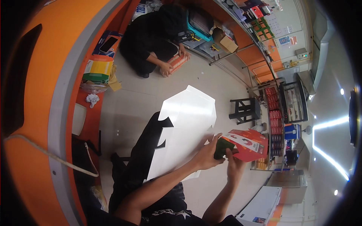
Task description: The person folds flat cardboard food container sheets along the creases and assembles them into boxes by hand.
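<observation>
A red printed carton [253, 145], with a white panel on its face and a dark green part [224, 147] at its near end, is held up in front of me on the right. My left hand [209, 153] grips it at the green part, with the fingers curled. From below, my right hand [234, 160] is closed on the same end, its thumb and fingers against the green and red card. A large white die-cut sheet [184, 128] with notched edges lies across my lap under my left forearm. What lies inside the carton is hidden.
A crouching person [151, 41] at the back handles an orange-and-white pack [177, 63] on the floor. A black stool [245, 110] stands to the right, near shelves of stacked red boxes [274, 109]. On the left are an orange ledge [87, 122], crumpled paper [92, 100] and a cable [49, 150].
</observation>
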{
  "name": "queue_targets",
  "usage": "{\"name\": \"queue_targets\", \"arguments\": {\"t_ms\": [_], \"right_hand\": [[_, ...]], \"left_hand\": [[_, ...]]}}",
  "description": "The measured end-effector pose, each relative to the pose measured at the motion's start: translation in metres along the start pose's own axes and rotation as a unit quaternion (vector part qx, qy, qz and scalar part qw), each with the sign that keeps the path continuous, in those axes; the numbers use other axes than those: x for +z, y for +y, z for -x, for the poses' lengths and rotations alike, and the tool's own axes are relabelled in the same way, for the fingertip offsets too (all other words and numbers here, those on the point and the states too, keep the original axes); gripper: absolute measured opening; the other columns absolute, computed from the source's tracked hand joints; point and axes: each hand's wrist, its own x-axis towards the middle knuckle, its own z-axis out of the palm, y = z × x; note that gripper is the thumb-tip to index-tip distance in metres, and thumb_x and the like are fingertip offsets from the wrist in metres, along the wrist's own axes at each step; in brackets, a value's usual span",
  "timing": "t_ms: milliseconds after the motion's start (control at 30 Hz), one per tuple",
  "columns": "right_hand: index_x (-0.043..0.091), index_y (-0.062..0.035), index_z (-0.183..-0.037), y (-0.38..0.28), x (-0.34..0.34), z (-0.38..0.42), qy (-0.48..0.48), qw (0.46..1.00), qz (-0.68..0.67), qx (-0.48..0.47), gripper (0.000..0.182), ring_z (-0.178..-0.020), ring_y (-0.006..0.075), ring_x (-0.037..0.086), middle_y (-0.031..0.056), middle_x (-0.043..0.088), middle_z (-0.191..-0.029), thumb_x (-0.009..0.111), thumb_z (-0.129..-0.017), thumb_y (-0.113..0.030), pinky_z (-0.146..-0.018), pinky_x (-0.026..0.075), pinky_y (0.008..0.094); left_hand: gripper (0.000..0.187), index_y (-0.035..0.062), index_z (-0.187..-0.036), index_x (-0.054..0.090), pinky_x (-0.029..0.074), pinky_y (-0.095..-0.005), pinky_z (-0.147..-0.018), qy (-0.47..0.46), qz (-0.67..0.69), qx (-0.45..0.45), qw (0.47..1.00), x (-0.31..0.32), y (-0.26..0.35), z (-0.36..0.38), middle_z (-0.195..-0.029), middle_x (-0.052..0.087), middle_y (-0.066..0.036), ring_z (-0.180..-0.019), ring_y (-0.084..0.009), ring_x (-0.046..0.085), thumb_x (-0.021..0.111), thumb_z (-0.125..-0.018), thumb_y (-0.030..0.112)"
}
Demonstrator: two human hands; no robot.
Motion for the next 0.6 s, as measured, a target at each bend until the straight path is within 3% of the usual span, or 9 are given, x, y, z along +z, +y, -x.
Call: {"name": "queue_targets", "arguments": {"t_ms": [67,133,200,333,367,467,567,600], "right_hand": [[0.061,0.0005,-0.106,0.001,-0.008,-0.003,0.001,0.999,0.045,-0.005,0.025,-0.088,0.0158,0.061,0.0058,0.063,-0.098,0.074,-0.087,-0.007,-0.077,0.050,0.0286],[0.062,-0.0009,-0.099,-0.008,-0.009,-0.004,0.014,0.999,-0.030,0.027,0.024,-0.091,0.0118,0.056,0.0036,0.062,-0.096,0.077,-0.082,-0.006,-0.079,0.048,0.0293],[0.060,-0.0009,-0.102,-0.017,-0.002,-0.002,0.011,0.998,-0.060,-0.001,0.028,-0.091,0.0120,0.055,0.0025,0.060,-0.099,0.077,-0.080,-0.003,-0.079,0.049,0.0296],[0.059,-0.0005,-0.110,-0.014,0.006,0.000,-0.001,0.995,-0.095,0.044,0.038,-0.095,0.0155,0.055,0.0037,0.058,-0.101,0.078,-0.078,-0.003,-0.084,0.051,0.0307],[0.059,-0.0003,-0.113,-0.013,0.007,0.000,0.007,0.994,-0.099,0.046,0.040,-0.096,0.0159,0.056,0.0042,0.058,-0.102,0.078,-0.078,-0.003,-0.084,0.051,0.0310],[0.058,-0.0002,-0.117,-0.005,0.008,0.001,0.018,0.994,-0.095,0.044,0.043,-0.095,0.0163,0.057,0.0054,0.059,-0.106,0.079,-0.079,-0.005,-0.082,0.051,0.0304],[0.058,-0.0011,-0.112,-0.009,0.017,0.003,0.031,0.992,-0.120,0.026,0.039,-0.093,0.0154,0.057,0.0043,0.058,-0.103,0.080,-0.079,-0.007,-0.082,0.050,0.0302],[0.058,-0.0027,-0.102,-0.014,0.016,0.005,0.031,0.991,-0.122,0.036,0.031,-0.093,0.0150,0.054,0.0027,0.057,-0.098,0.079,-0.080,-0.006,-0.086,0.047,0.0306]], "left_hand": [[0.097,0.0058,-0.150,0.012,0.049,-0.0454,-0.093,-0.021,0.011,0.009,1.000,-0.002,0.005,0.000,-0.118,0.061,-0.026,-0.108,-0.0421,0.061,0.077,-0.079,0.018],[0.098,0.0063,-0.151,0.010,0.049,-0.0449,-0.092,-0.022,-0.003,0.023,1.000,0.000,0.002,0.000,-0.117,0.061,-0.026,-0.107,-0.0421,0.061,0.076,-0.080,0.018],[0.099,0.0049,-0.150,0.012,0.048,-0.0456,-0.093,-0.024,-0.002,0.010,1.000,-0.001,0.001,-0.001,-0.114,0.062,-0.026,-0.104,-0.0421,0.062,0.076,-0.076,0.020],[0.099,0.0036,-0.150,0.010,0.048,-0.0452,-0.092,-0.034,0.001,0.010,0.999,-0.004,-0.002,-0.002,-0.115,0.060,-0.026,-0.103,-0.0413,0.062,0.076,-0.078,0.020],[0.099,0.0065,-0.152,0.003,0.050,-0.0434,-0.088,-0.048,0.008,0.011,0.999,-0.007,0.001,-0.002,-0.117,0.060,-0.024,-0.100,-0.0379,0.063,0.073,-0.083,0.018],[0.098,0.0068,-0.152,0.002,0.052,-0.0410,-0.083,-0.082,0.074,-0.031,0.993,-0.012,0.010,-0.003,-0.117,0.059,-0.023,-0.095,-0.0339,0.064,0.072,-0.085,0.016],[0.099,0.0071,-0.153,0.000,0.053,-0.0393,-0.079,-0.068,0.082,-0.019,0.994,-0.012,0.007,-0.004,-0.118,0.058,-0.022,-0.093,-0.0313,0.064,0.071,-0.085,0.014],[0.099,0.0071,-0.153,0.000,0.053,-0.0393,-0.079,-0.063,0.079,-0.023,0.995,-0.012,0.005,-0.004,-0.118,0.058,-0.022,-0.093,-0.0313,0.064,0.071,-0.085,0.014]]}}
